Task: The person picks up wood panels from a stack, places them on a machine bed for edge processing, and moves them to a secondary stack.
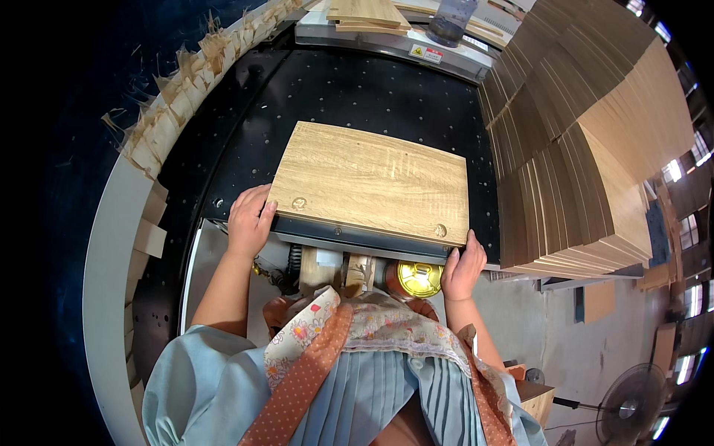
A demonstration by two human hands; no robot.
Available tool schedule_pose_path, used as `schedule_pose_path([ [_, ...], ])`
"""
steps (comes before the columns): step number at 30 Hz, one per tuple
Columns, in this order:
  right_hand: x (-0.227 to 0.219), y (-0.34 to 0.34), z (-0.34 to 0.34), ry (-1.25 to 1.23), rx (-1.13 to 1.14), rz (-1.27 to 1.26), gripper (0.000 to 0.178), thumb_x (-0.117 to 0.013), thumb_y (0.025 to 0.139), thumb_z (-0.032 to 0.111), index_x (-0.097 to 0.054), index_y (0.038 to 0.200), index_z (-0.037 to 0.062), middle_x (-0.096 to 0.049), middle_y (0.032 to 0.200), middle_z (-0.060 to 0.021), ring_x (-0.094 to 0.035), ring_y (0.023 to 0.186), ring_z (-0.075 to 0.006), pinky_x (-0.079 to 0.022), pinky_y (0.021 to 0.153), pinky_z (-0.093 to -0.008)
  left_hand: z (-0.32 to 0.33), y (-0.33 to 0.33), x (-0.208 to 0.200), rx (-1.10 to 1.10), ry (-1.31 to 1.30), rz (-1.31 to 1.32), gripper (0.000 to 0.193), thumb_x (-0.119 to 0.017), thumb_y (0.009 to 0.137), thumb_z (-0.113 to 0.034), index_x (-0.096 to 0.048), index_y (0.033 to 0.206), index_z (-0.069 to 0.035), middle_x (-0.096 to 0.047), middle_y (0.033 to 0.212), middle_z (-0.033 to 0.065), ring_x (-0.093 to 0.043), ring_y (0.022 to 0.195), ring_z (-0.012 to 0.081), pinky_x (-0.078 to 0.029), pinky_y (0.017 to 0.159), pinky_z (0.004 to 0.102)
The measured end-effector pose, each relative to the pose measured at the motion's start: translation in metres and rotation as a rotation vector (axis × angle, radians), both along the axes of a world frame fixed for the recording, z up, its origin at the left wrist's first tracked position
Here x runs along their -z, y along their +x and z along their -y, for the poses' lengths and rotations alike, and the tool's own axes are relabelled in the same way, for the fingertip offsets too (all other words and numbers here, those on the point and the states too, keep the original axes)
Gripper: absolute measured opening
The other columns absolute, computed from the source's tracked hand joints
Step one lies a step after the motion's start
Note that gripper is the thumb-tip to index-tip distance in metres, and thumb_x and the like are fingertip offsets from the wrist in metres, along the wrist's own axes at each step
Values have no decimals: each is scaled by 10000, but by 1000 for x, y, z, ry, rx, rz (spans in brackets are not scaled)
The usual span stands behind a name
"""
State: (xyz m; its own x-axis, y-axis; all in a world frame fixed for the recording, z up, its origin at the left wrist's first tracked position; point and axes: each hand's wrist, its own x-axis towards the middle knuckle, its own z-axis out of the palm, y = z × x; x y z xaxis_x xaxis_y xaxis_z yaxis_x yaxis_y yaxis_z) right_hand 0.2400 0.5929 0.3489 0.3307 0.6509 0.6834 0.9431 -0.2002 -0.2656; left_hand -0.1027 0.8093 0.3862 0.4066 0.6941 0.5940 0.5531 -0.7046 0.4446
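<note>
A rectangular wood-grain board (372, 178) lies flat, slightly askew, over the front part of a black perforated table (357, 85). Two round recesses show near its front corners. At its front left corner, my left hand (250, 221) grips the edge, with the thumb near the upper face. My right hand (464, 269) holds the front right corner, thumb and fingers at the edge there. The undersides of the fingers are partly hidden on both sides.
Tall stacks of boards (565, 134) line the table's right side. Behind stand a clear bottle (450, 22) and a few light boards (366, 13). A pale rail with ragged brown scraps (156, 111) borders the left. Below the front edge sits a yellow-lidded can (419, 279).
</note>
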Motion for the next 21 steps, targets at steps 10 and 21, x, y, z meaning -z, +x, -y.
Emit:
schedule_pose_path([
  [10, -3, -1, 0, -14, 5, -8, 476, -491, 843, 138, -413, 1264, -69, -516, 1165, -222, -481, 1075, -345, -321, 965, -436, 0, 1, 2, -38, -44, -14, 234, -544, 861, -190, -623, 1020, -38, -624, 1075, 111, -550, 1032, 305, -410, 905, 401],
  [21, 1, 1, 0, 7, 15, 0, 488, -505, 826, 141, -419, 1262, -59, -518, 1173, -213, -479, 1090, -339, -314, 981, -456, 0, 2, 2, -40, -49, -27, 247, -530, 870, -203, -616, 1034, -39, -616, 1090, 110, -541, 1043, 303, -400, 914, 404],
])
